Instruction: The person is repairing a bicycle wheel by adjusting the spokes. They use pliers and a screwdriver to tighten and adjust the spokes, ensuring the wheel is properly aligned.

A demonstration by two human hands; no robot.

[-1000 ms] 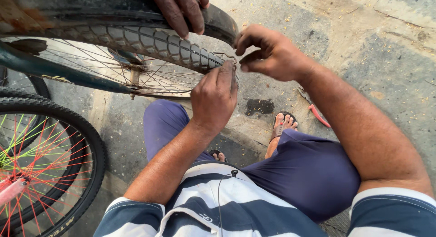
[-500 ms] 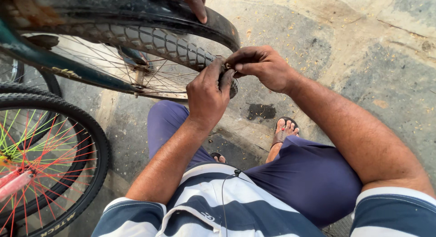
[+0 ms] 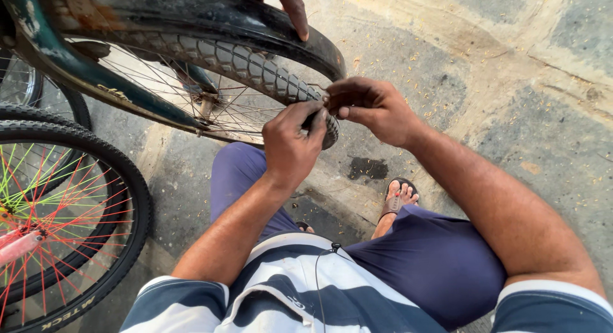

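Rubber tread of a bicycle tyre (image 3: 255, 63) is where both hands meet, at the tyre's rear edge just under the end of the dark mudguard (image 3: 211, 20). The left hand (image 3: 290, 144) has its grip closed on the tyre, fingers curled over the tread and thumb pressed against the sidewall. The right hand (image 3: 373, 109) comes in from the other side with its fingertips pinched together right at the tyre's edge, touching the left hand's fingers; whether something small sits between them cannot be told.

Above, another person's hand (image 3: 287, 4) rests its fingers on top of the mudguard. Thin spokes (image 3: 191, 109) fan out behind the tyre, and a teal frame tube (image 3: 96, 74) runs diagonally across the wheel. To the left stands a second wheel (image 3: 57, 224) with red and green spokes. Below, the person squats in blue shorts (image 3: 434, 263) and a striped shirt (image 3: 281, 295), a sandalled foot (image 3: 397, 199) on the concrete floor (image 3: 511, 116).
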